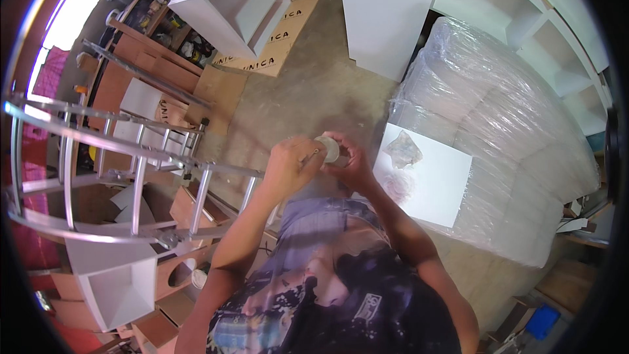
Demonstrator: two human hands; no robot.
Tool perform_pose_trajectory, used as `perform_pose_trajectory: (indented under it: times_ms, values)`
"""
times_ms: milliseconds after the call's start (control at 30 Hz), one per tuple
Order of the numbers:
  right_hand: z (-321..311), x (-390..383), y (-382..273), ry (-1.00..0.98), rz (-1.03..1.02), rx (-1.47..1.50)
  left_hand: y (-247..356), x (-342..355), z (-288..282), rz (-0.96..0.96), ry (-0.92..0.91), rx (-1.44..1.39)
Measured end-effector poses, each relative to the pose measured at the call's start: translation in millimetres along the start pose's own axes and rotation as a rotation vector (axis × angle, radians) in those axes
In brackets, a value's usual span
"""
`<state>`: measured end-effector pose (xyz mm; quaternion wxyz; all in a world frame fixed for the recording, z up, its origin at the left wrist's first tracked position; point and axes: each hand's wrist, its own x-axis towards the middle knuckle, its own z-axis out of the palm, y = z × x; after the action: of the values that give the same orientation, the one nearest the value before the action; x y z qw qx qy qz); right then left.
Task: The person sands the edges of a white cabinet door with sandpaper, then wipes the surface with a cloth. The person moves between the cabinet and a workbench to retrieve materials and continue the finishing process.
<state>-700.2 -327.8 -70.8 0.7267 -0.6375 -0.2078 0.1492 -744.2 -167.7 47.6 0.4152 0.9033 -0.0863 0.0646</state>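
Note:
In front of my waist, my right hand (347, 160) wraps its fingers round a small round pale container (329, 149), which looks like a cup or tub. Pressed close against its left side is my left hand (295, 162), with the fingers curled in. A small thin tip shows between those fingers, but what it belongs to is hidden. To the right of my hands lies a white board (439, 190). On it sit a crumpled greyish plastic bag (403, 149) and a pale, roundish, see-through item (398, 187) that I cannot make out.
An aluminium ladder (137, 157) leans across the left. Plastic-wrapped furniture (504, 137) fills the right, beside a white cabinet (386, 13). An open white cabinet (229, 6) stands far left on cardboard (285, 36). Wooden panels and a white box (118, 288) crowd the near left.

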Motion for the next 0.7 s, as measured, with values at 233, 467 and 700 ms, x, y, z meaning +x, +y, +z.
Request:
perform_pose_trajectory:
  times_ms: [233, 467, 700]
  values:
    - [-34, 121, -6, 0.16, 0.045, -0.143, -66, 147, -16, 0.073, -0.17, -0.038]
    - [-52, 224, 23, 0.438, -0.005, -0.257, -130, 288, -20, 0.238, -0.336, -0.053]
    - [-50, 331, 50, 0.717, 0.007, 0.024, -191, 405, -32, 0.324, -0.46, -0.112]
